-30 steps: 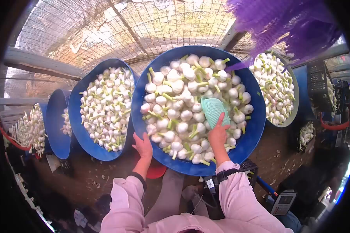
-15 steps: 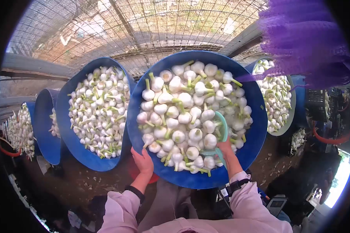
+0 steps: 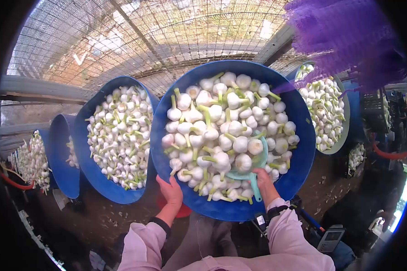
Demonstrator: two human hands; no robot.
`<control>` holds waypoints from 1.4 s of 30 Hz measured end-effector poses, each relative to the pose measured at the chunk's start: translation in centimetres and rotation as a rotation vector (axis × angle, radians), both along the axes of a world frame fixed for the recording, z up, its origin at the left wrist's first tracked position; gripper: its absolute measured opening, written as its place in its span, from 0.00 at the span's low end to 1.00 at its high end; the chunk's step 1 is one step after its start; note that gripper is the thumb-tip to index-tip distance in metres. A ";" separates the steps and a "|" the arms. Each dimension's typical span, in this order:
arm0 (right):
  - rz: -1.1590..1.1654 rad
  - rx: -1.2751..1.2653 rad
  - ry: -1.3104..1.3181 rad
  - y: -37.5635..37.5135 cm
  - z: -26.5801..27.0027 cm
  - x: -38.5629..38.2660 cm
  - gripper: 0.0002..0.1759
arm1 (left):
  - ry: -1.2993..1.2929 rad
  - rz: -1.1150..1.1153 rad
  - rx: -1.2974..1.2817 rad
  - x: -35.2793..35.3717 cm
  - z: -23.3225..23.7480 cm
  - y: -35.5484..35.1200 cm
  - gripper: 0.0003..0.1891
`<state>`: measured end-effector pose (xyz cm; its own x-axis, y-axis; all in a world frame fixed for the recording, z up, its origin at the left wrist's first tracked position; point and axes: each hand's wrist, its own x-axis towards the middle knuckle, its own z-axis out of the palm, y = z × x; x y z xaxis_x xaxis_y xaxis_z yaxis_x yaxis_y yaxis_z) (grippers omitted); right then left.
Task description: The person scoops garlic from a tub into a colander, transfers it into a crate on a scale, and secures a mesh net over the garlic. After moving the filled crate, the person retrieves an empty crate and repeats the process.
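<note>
A large round blue tub (image 3: 230, 211) full of white garlic bulbs (image 3: 194, 115) with short green stems stands in front of me. My right hand (image 3: 266, 186) reaches over its near rim and grips a mint-green scoop (image 3: 254, 186) by the handle. The scoop's bowl sits among the garlic, with a few bulbs in it; part of its edge is covered. At the tub's near left side, my left hand (image 3: 170, 191) rests against the outer wall, thumb and fingers apart. Its fingertips are partly hidden.
Another blue tub of garlic (image 3: 88, 169) stands left, with more tubs beyond. A pale-rimmed tub (image 3: 343, 122) is at right. Purple netting (image 3: 348, 40) hangs at upper right. Wire mesh (image 3: 190, 31) runs behind. A device with a screen (image 3: 332, 237) is at lower right.
The scoop has shifted down and turned among the bulbs, and its bowl now shows more. Garlic has tumbled about the middle of the tub. My left hand stays at the tub's side.
</note>
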<state>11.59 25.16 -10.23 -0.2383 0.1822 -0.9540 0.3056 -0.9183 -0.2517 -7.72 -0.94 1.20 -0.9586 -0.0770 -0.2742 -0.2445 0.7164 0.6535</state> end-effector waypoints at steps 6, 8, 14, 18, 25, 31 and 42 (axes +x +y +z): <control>-0.088 0.089 0.173 -0.7 2.3 -0.3 0.08 | 0.093 -0.042 -0.085 0.3 -1.6 -1.2 0.22; -0.098 0.094 0.178 -0.7 3.9 0.4 0.10 | 0.097 -0.060 -0.116 0.2 -1.2 -1.1 0.22; -0.107 0.049 0.355 -0.7 11.5 1.2 0.18 | 0.045 -0.042 -0.221 0.1 -1.1 -1.1 0.22; -0.215 0.096 0.512 -1.3 17.6 1.5 0.21 | 0.083 -0.059 -0.323 -0.4 -2.4 -1.8 0.22; -0.186 0.316 0.603 -5.0 22.2 15.0 0.09 | 0.001 -0.147 -0.284 -3.4 -6.0 -4.5 0.29; -0.670 0.334 0.317 -12.9 27.1 36.7 0.23 | 0.182 -0.060 -0.718 -2.9 -2.2 -3.2 0.39; 0.594 0.796 -1.289 -16.1 15.6 54.0 0.45 | 0.201 -0.584 -0.602 5.1 -1.5 -1.1 0.37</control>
<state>65.55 9.07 5.42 0.3868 0.8786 -0.2802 0.9221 -0.3709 0.1099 -2.57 -2.07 -0.27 -0.9158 0.3658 -0.1657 0.3508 0.9296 0.1134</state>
